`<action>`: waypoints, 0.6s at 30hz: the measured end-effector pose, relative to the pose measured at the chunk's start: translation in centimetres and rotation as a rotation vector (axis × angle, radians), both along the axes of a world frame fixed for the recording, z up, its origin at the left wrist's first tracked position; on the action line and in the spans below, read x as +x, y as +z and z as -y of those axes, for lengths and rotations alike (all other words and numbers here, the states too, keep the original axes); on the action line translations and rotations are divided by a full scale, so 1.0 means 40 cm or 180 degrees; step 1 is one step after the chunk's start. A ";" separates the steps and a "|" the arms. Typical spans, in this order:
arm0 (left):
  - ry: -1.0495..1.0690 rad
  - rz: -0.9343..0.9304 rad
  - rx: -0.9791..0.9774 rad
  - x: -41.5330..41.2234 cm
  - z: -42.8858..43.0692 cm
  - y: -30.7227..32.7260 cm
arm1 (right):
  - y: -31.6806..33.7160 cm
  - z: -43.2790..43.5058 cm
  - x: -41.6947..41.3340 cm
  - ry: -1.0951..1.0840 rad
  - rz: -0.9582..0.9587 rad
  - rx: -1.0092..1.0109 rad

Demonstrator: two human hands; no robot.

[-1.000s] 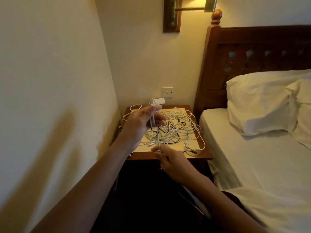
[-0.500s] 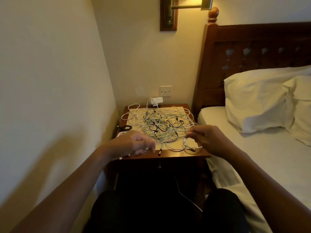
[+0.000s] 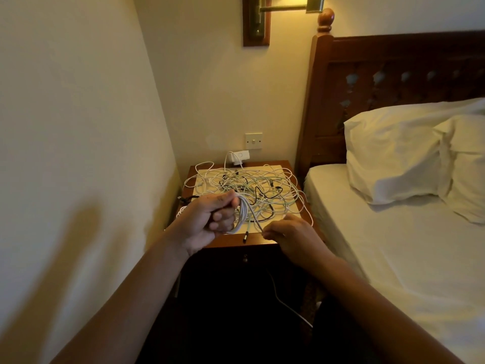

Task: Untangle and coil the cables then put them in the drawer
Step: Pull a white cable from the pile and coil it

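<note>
Left hand (image 3: 210, 222) raised above the near left corner of the bench (image 3: 286, 164), fist clenched around a small bundle of white cable loops (image 3: 241, 215); loops hanging down from between thumb and curled fingers. One strand (image 3: 256, 219) running from the bundle down and to the right, straight into the right hand (image 3: 291, 236). Right hand low at the near edge of the bench, fingertips pinched on the end of that strand, knuckles facing the camera.

Behind both hands, a big tangle of cables (image 3: 252, 190) spread over a pale mat (image 3: 275, 170) on the bench top: mostly white and pale green wires, a few black ones threaded through the middle. Some white loops spilling past the left edge of the mat and over the right edge of the bench. A black plug end (image 3: 245, 236) lying at the near edge of the bench, between the two hands. A dark cable (image 3: 187, 198) drooping off the left side of the bench, near the wall.

A white charger (image 3: 240, 156) plugged in at the wall just behind the bench, a light switch (image 3: 253, 141) above it, a brass wall lamp (image 3: 283, 9) higher up. Drawer knob (image 3: 245, 258) showing on the bench front below the top, drawer closed. A thin white wire (image 3: 286, 303) trailing down in the dark space under the bench.

To the right, a bed (image 3: 393, 253) with a white sheet, two pillows (image 3: 409, 153) and a dark wooden headboard (image 3: 393, 64).
</note>
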State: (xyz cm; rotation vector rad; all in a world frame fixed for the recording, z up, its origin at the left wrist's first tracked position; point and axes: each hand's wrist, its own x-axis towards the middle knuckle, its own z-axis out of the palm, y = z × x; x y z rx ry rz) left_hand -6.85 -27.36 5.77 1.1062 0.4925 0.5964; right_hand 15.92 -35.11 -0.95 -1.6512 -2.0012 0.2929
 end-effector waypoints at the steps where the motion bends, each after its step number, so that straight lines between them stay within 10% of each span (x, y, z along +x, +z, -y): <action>1: 0.0021 -0.0084 0.0051 -0.007 0.001 -0.006 | 0.010 -0.002 0.008 -0.0074 -0.0019 -0.0210; 8: -0.0142 -0.0493 0.0241 -0.003 0.032 -0.043 | 0.067 0.037 -0.031 0.0019 -0.2116 -0.0571; 14: 0.0063 -0.0437 0.0072 0.018 0.057 -0.048 | 0.072 0.047 -0.082 0.0068 -0.2150 -0.0347; 18: 0.0703 -0.1448 0.1048 0.028 0.076 -0.058 | 0.077 0.048 -0.088 -0.0032 -0.2368 -0.0410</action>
